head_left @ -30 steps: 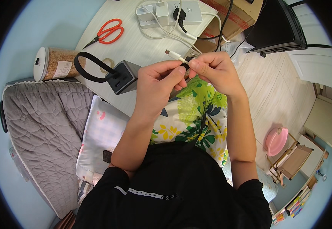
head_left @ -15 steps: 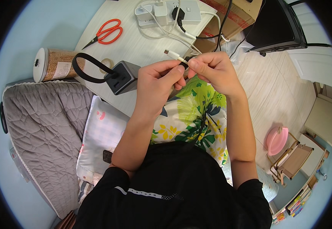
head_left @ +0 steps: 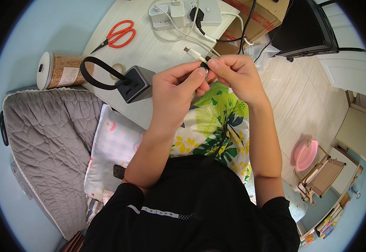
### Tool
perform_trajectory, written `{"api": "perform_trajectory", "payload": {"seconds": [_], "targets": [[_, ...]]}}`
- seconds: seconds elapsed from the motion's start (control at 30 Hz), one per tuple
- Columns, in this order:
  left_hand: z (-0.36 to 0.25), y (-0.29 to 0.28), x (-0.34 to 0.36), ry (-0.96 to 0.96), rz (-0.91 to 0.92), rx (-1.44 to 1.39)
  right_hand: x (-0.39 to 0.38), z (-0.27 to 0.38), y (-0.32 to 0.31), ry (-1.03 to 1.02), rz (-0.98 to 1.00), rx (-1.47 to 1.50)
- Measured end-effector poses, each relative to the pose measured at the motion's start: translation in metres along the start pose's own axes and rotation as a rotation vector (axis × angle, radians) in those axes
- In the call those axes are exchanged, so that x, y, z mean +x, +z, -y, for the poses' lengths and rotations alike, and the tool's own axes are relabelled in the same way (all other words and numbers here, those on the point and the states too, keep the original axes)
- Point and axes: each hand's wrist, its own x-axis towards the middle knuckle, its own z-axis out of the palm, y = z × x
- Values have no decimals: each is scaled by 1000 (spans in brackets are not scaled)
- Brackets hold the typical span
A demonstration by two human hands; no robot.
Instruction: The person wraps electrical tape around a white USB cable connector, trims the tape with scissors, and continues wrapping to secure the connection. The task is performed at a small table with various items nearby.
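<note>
My left hand (head_left: 175, 90) and my right hand (head_left: 241, 80) meet above my lap near the table's edge, both closed in a pinch. Between their fingertips is a white charging cable (head_left: 194, 54), its metal plug tip pointing up and left. A small black strap-like piece (head_left: 204, 66) shows at the left thumb and index finger, close against the cable; its exact kind cannot be made out. The right thumb and index finger press together just behind the white plug. The rest of what the fingers hold is hidden.
On the table (head_left: 149, 52) lie red-handled scissors (head_left: 120, 33), a grey box-shaped charger (head_left: 137, 86) with a black strap loop, and a white power strip (head_left: 210, 14) with tangled cables. A jar of grain (head_left: 67, 71) stands at left. A cardboard box (head_left: 271, 12) is beyond.
The white plug has moved slightly up and right, and its tip now points more steeply upward. More of the black piece shows between my fingertips. My hands stay together.
</note>
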Motion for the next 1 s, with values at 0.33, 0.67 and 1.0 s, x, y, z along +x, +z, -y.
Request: {"api": "perform_trajectory", "payload": {"seconds": [0.33, 0.67, 1.0], "targets": [[2, 0, 2, 61, -6, 37, 4, -6, 4, -131, -131, -190], [3, -5, 1, 89, 45, -21, 0, 6, 9, -125, -145, -215], [6, -7, 0, 232, 96, 89, -3, 15, 9, -96, -179, -227]]}}
